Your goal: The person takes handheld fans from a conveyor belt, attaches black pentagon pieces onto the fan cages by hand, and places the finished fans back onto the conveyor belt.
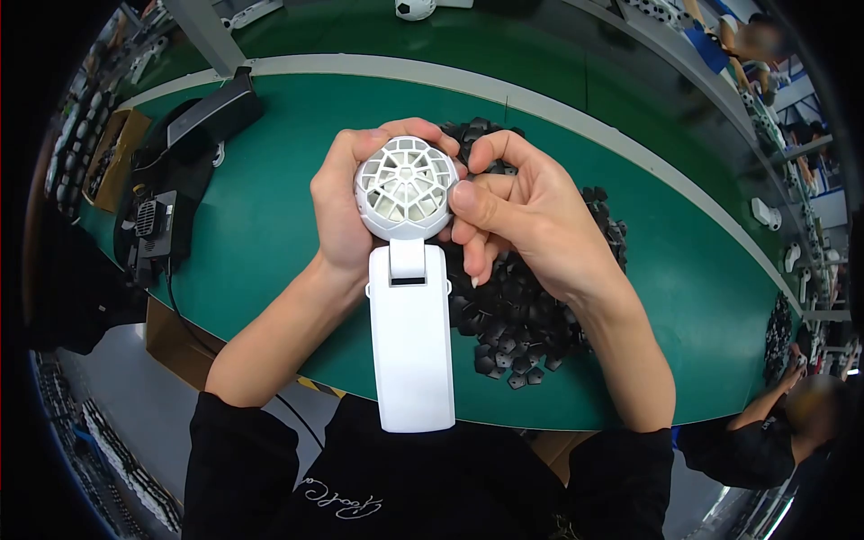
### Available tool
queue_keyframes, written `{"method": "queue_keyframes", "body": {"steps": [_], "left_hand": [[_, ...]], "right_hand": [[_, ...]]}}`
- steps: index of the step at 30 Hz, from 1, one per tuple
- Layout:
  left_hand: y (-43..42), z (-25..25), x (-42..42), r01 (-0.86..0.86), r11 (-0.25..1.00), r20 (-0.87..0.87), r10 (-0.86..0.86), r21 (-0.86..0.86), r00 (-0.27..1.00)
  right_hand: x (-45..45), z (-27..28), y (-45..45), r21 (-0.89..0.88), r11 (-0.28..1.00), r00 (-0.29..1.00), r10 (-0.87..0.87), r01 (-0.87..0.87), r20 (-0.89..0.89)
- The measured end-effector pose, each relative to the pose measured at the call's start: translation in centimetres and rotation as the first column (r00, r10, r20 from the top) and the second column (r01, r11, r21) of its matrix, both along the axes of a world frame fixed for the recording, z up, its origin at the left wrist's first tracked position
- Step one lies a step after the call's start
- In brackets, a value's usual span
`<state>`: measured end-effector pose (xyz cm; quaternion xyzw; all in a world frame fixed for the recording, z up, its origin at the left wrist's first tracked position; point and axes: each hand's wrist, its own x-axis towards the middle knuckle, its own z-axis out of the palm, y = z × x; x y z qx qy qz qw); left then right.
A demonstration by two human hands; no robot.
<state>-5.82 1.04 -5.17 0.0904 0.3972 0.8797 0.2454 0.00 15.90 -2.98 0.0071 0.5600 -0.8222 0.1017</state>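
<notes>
Head view: curled left hand around white fan

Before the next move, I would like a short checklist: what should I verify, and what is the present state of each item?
1. Left hand supports the round head of the white device: ok.
2. Right hand is at the head's edge: ok.
3. Lattice side faces up: ok.
4. Right hand holds a small part: cannot tell, its fingers may hide one.
5. Underside of the device is sound: cannot tell, it faces away.
6. Left hand is free: not ok, it grips the head.
</notes>
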Motion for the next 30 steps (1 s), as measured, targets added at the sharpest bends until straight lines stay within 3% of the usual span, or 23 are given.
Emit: {"method": "queue_keyframes", "body": {"steps": [4,7,8,10,12,14,18,23,26,30], "left_hand": [[-0.6,0.1,0.2,0.051,0.992,-0.02,-0.049,0.117,0.999],[-1.1,0.7,0.1,0.117,0.98,-0.115,-0.1,0.16,0.988],[-1.3,0.9,-0.2,0.134,0.991,-0.246,-0.134,-0.015,0.96],[-1.7,0.8,-0.4,0.065,0.943,-0.467,-0.221,-0.326,0.856],[-1.4,0.9,-0.5,0.049,0.928,-0.508,-0.245,-0.368,0.826],[-1.2,0.8,-0.8,-0.028,0.894,-0.606,-0.28,-0.447,0.744],[-1.0,0.4,-0.6,-0.064,0.906,-0.576,-0.21,-0.418,0.79],[-0.6,0.6,0.4,-0.049,0.919,-0.508,-0.171,-0.39,0.844],[-0.1,-0.3,0.4,-0.044,0.92,-0.518,-0.18,-0.389,0.836],[0.1,-1.0,0.3,-0.121,0.919,-0.549,-0.116,-0.376,0.828]], "right_hand": [[-0.4,-0.7,0.3,0.026,0.997,0.996,0.074,-0.075,0.052],[-0.2,-0.2,0.1,0.248,0.961,0.992,0.117,-0.123,0.037],[-0.4,-0.2,0.9,0.241,0.966,0.995,0.091,-0.096,0.031],[-1.8,-0.5,3.6,0.448,0.893,0.991,0.028,0.035,-0.134],[-2.1,-1.0,6.5,0.544,0.834,0.979,0.018,0.098,-0.203],[-2.5,-2.8,8.7,0.842,0.469,0.962,-0.071,0.266,-0.264],[-2.1,-4.2,8.1,0.932,0.314,0.983,-0.054,0.184,-0.175],[-1.4,-3.0,8.3,0.893,0.413,0.984,-0.068,0.18,-0.166],[-0.8,-0.7,7.7,0.701,0.688,0.982,-0.148,0.189,-0.12],[0.4,0.1,5.2,0.564,0.813,0.977,-0.026,0.145,-0.213]]}}
